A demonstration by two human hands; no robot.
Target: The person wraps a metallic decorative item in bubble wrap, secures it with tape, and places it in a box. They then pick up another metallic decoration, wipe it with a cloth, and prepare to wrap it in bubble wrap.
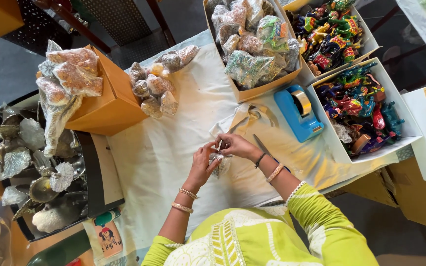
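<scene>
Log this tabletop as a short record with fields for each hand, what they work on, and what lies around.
left hand: left hand pinches the top of a small clear packet
right hand: right hand grips the same packet's top from the other side
surface: table under a white cloth
near right: blue tape dispenser
far right: white boxes of painted figurines
ahead: cardboard box of wrapped packets
far left: silver shell-shaped dishes
</scene>
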